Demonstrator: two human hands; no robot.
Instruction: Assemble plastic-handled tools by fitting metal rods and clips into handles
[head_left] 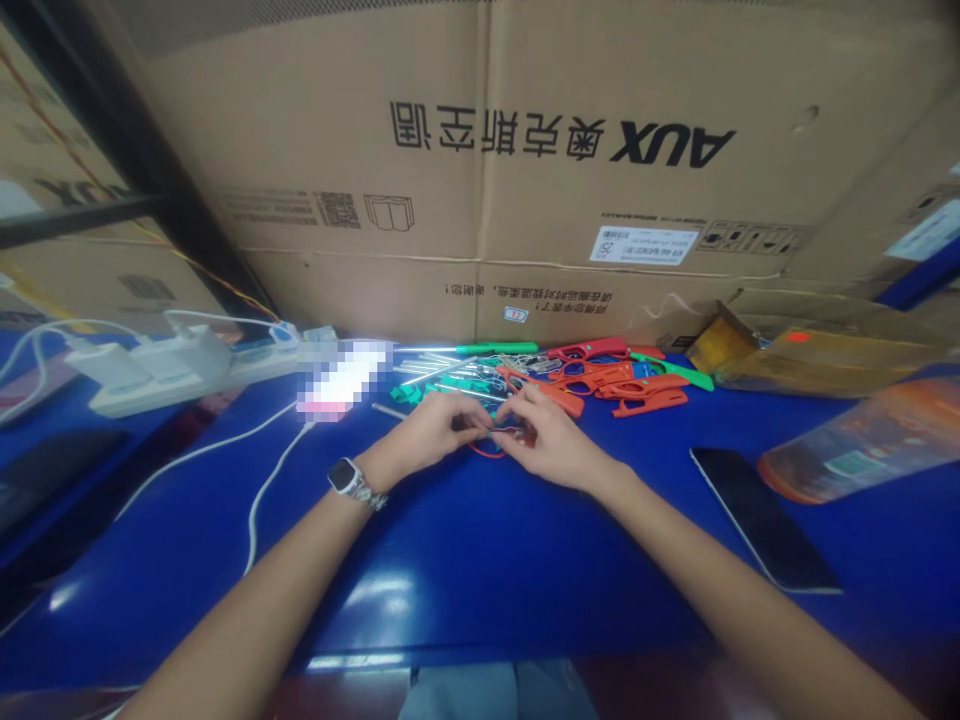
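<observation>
My left hand (431,432) and my right hand (544,440) meet over the blue table (465,560), fingers pinched together on a small part with a thin red wire (487,450) looping beneath them. What exactly sits between the fingertips is too small to name. A wristwatch (351,482) is on my left wrist. Just behind the hands lies a pile of long-nosed lighters with orange handles (637,390), green handles (495,349) and bare metal tubes (442,372).
A big cardboard box (480,170) walls off the back. A white power strip (150,375) with chargers and white cables (259,500) lies left. A dark phone (761,515) lies right, beside an orange-capped plastic container (862,450) and a yellow packet (817,360).
</observation>
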